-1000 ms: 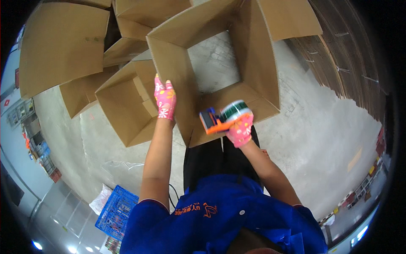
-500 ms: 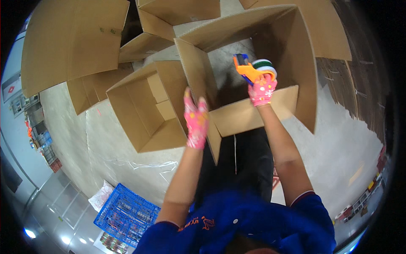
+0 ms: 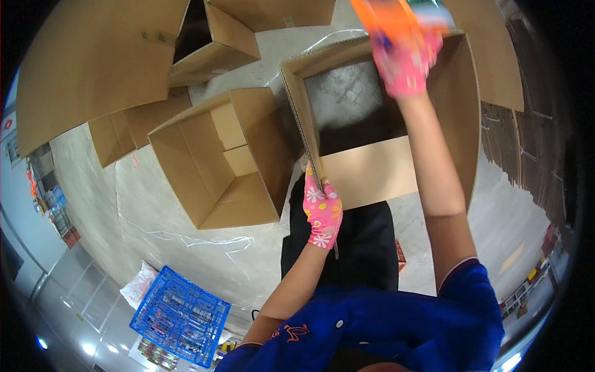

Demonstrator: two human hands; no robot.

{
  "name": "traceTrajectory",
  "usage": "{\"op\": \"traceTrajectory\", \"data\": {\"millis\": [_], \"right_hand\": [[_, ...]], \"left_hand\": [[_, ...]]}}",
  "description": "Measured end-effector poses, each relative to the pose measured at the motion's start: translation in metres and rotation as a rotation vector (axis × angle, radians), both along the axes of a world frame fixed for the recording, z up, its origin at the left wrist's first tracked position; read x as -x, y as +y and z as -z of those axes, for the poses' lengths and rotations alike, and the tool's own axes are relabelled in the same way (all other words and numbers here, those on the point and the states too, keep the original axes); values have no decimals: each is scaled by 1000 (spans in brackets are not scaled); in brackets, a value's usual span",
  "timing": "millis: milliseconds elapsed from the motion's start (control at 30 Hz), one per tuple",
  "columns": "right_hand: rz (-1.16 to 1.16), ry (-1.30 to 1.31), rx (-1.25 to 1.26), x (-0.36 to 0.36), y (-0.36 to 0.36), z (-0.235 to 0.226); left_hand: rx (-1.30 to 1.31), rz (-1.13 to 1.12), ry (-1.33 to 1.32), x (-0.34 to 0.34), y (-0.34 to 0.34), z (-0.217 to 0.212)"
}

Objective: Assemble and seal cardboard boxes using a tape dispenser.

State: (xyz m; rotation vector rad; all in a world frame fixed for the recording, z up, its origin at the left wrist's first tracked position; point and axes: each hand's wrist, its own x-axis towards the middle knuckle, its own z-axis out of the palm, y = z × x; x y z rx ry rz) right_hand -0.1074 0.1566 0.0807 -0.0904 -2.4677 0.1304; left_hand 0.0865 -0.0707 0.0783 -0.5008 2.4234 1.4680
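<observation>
I see the left hand [image 3: 323, 212], in a pink flowered glove, clenched on the near corner of the open cardboard box [image 3: 378, 177] — its fingers wrap the raw corrugated edge where two walls meet. The box is held up with the floor showing through it. The right hand [image 3: 404, 59], gloved the same, is raised to the box's far rim and grasps an orange tape dispenser [image 3: 389, 18], blurred at the top of the view. Just left of the held box, a second open box [image 3: 217, 164] lies on the concrete floor [image 3: 118, 204], with more flat cardboard [image 3: 87, 62] behind it. A blue plastic crate [image 3: 180, 316] sits lower left — well apart.
</observation>
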Motion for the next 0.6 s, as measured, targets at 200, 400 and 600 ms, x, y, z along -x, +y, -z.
{"op": "traceTrajectory", "data": {"millis": [200, 400, 600], "right_hand": [[104, -707, 243, 38, -16, -11], [120, -467, 290, -109, -41, 112], [358, -507, 542, -140, -60, 176]], "left_hand": [[79, 20, 48, -1, 5, 9], [127, -2, 41, -4, 6, 7], [-14, -25, 35, -4, 45, 3]]}}
